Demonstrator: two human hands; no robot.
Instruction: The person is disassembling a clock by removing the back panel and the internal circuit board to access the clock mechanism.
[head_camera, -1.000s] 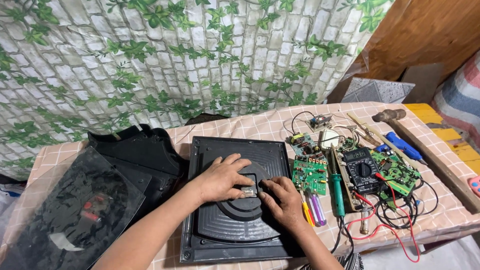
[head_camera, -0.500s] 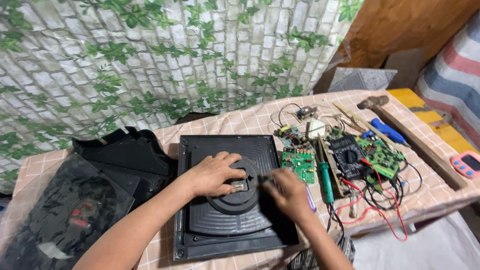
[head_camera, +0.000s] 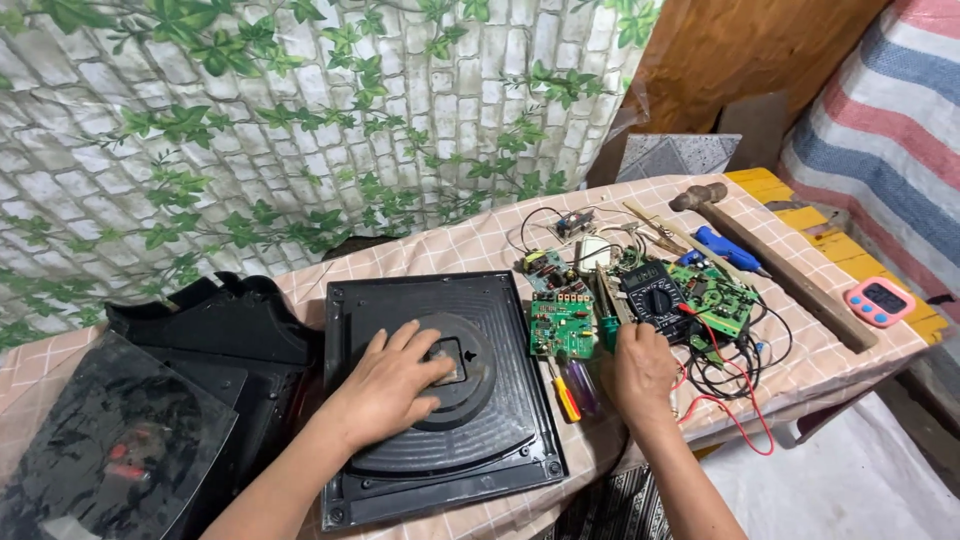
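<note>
The black housing (head_camera: 440, 390) is lying flat on the desk (head_camera: 470, 240), near its front edge, with the round raised disc facing up. The left hand (head_camera: 385, 385) is resting on that disc, fingers spread and released, pressing rather than gripping. The right hand (head_camera: 640, 365) is lying beside the green board (head_camera: 560, 325), fingers curled loosely downward over a green-handled tool (head_camera: 607, 330); whether they are gripping it cannot be told.

Handling, as a judgement: the housing is looking like rigid moulded plastic, moderately light, ribbed and therefore not slippery. It is best taken by its two opposite edges, not by the central disc. The board is looking fragile; hold it by the rim only.

Markings: a small pale square panel is sitting at the disc centre. A pink timer (head_camera: 878, 300) with a dark screen is lying on the yellow ledge at far right. A dark glossy panel (head_camera: 110, 450) with red marks is lying at far left.
</note>
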